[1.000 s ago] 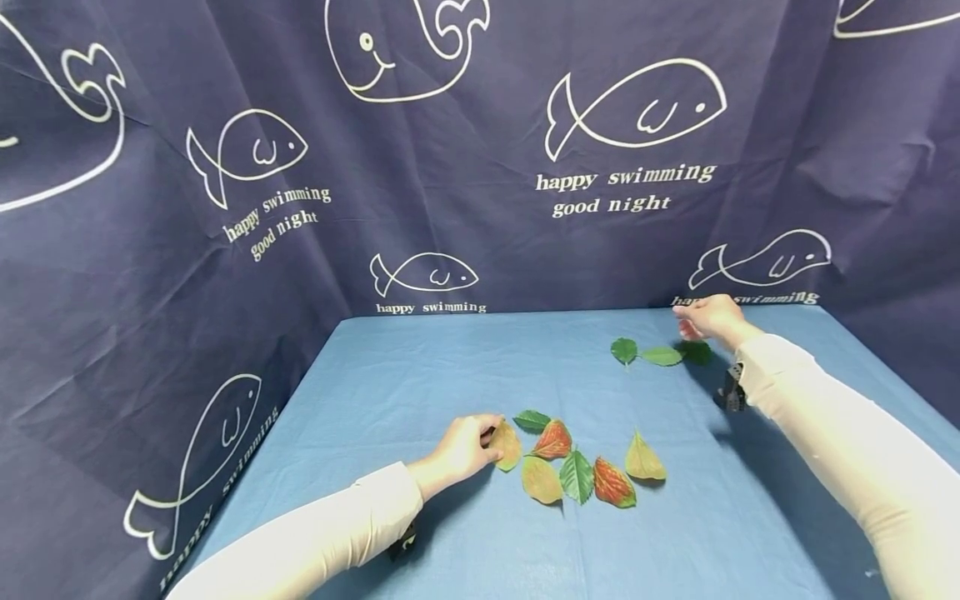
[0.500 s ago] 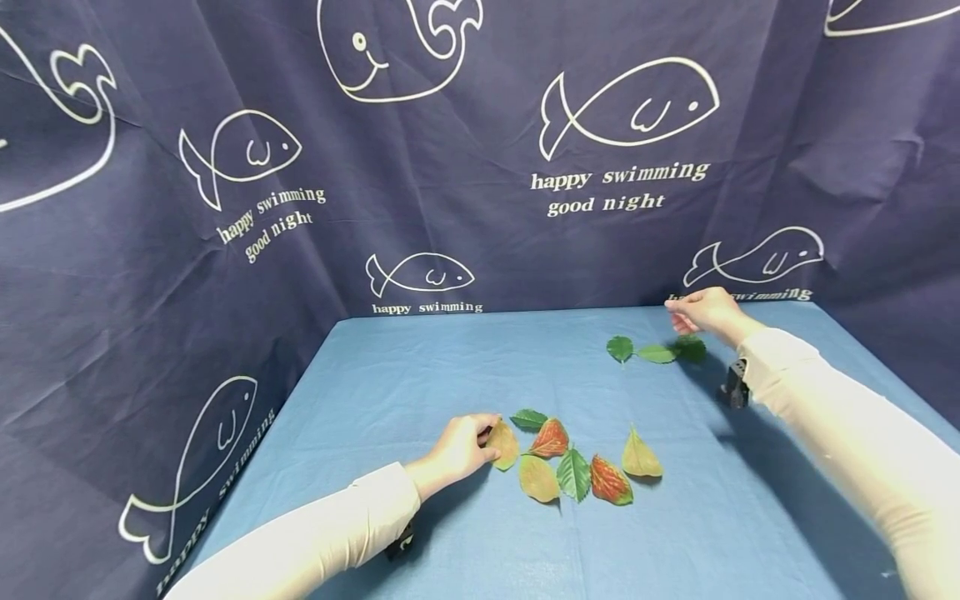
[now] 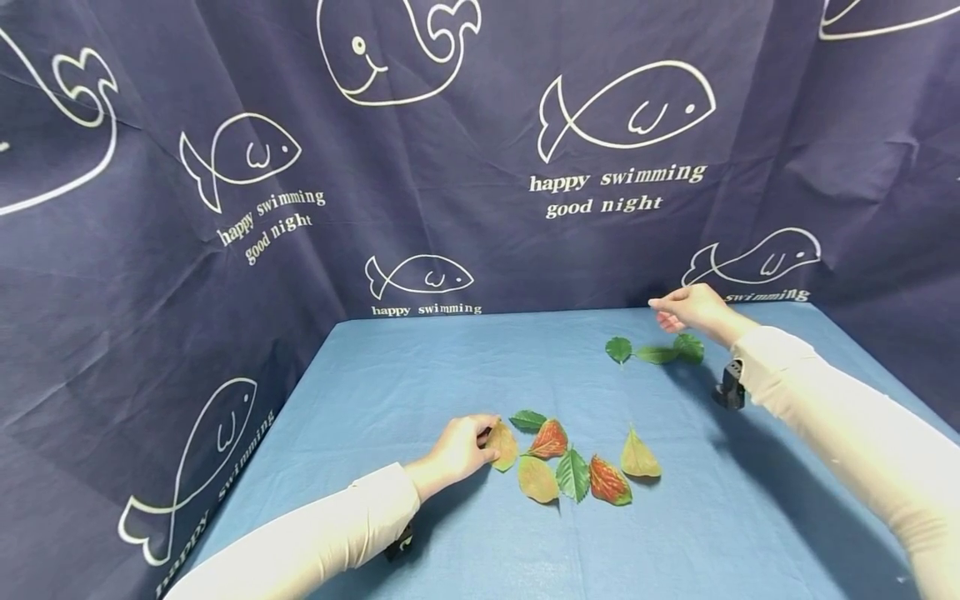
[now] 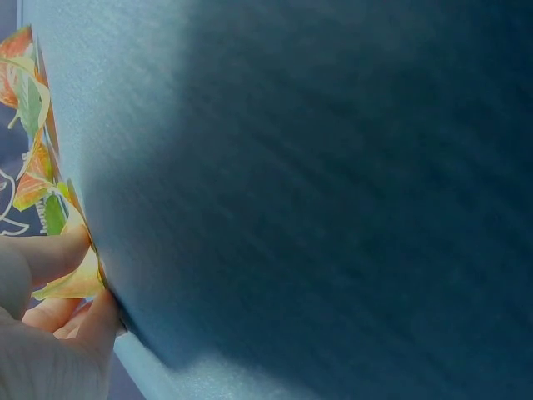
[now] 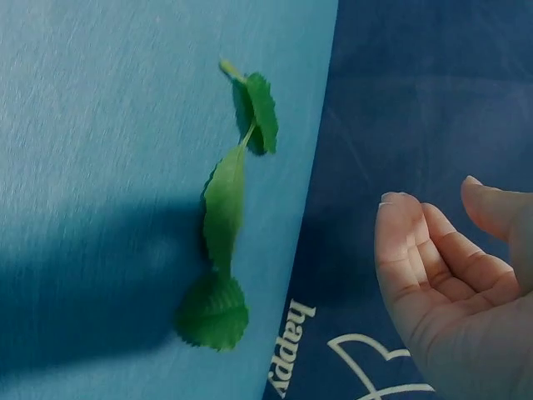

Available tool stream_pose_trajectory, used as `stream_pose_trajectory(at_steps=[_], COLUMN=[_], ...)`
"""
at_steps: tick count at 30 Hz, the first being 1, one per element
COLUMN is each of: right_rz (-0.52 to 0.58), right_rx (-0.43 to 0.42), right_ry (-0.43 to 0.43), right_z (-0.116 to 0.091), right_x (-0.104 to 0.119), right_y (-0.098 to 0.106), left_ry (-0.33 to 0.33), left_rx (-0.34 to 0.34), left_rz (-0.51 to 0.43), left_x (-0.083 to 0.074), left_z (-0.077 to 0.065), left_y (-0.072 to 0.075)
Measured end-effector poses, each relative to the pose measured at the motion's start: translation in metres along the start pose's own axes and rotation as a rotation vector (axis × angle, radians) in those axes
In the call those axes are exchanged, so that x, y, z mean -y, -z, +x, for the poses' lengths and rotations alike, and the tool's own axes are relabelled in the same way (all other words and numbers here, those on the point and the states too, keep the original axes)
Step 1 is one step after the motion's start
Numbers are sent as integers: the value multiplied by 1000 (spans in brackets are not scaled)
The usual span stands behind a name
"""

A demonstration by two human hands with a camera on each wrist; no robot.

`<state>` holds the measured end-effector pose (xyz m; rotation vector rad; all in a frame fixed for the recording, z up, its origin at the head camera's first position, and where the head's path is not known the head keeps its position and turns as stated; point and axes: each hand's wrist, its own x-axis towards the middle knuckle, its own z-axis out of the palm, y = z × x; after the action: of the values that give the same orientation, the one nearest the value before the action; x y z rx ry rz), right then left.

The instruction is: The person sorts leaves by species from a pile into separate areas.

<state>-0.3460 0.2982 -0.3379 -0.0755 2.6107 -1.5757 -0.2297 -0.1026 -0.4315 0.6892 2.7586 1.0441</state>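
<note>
Head view: I watch two bare hands over a blue cloth-covered worktop (image 3: 420, 367); ten leaves lie in two groups, seven near, three far.
Left hand (image 3: 456, 450): grip is grasping the tan-yellow leaf (image 3: 503, 447) at the left end of the near group, thumb on one edge, fingers on the other.
Left wrist view: I see the tan-yellow leaf bowed up between thumb and finger, low at the cloth; other leaves behind it.
Right hand (image 3: 697, 307): grip released and bare, raised above the far leaves; in the right wrist view I read the fingers as loosely bent, thumb apart from them.
Far leaves: round green leaf (image 3: 618, 349) at left, long green leaf (image 3: 657, 355) in the middle, dark green leaf (image 3: 688, 348) at right, set end to end in a row.
Near group, upper: small green leaf (image 3: 528, 421), with a red leaf (image 3: 551, 438) just beside it.
Near group, lower: rounded yellow leaf (image 3: 537, 479), toothed green leaf (image 3: 573, 475), red-and-yellow leaf (image 3: 610, 481), side by side.
Near group, right end: pointed yellow leaf (image 3: 640, 457).
Backdrop: navy curtain (image 3: 480, 183) printed with pale fish and lettering.
Sleeves: cream sleeves (image 3: 832, 425) on both arms.
</note>
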Motion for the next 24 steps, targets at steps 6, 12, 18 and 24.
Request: stream_pose_trajectory(at_steps=[6,12,18,24], right_rz=[60,56,84,76], right_rx=[12,36,52,70], right_ry=[22,23,30,12], right_z=[-3,-6,-10,-9], right_x=[11,19,23,24], right_y=[-5,-8,-14,-18], left_ry=[-2,-6,7,-4], left_rx=[1,-3,-2,-9], left_rz=[-9,-6,-9,17], left_x=[2,3,3,1], left_z=[0,0,-1,-1], left_y=[-1,-3,-2,0])
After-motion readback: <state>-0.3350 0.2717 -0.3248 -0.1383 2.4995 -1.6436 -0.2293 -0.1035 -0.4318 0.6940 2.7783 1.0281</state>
